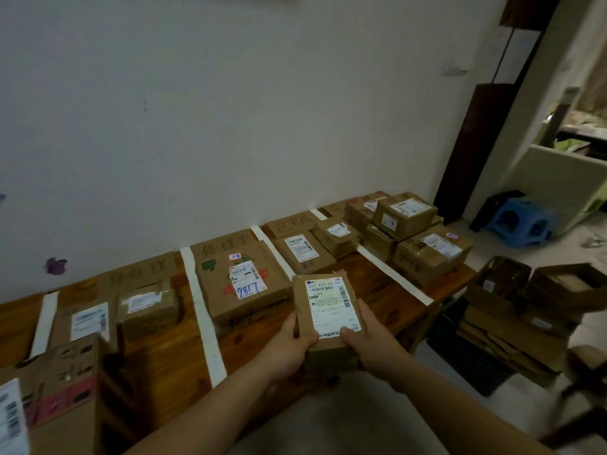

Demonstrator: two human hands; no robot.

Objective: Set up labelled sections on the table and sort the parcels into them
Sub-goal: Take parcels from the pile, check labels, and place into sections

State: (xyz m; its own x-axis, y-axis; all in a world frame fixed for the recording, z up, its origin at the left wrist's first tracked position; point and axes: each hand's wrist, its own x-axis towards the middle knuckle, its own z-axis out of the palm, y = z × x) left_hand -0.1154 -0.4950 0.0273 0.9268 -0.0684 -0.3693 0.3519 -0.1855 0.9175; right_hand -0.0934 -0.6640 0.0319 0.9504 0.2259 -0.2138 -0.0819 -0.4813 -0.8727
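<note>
Cardboard parcel point(328, 318), small and flat, sits clamped between your left hand point(289, 346) and right hand point(371, 343), held above the tabletop point(164, 349) near its front edge, label up. It looks light and fairly stiff, though its corners seem crushed, so it may flex. Keep your thumbs on top and your fingers beneath the near end; the glossy label could be slippery, so grip the bare cardboard sides.
</note>
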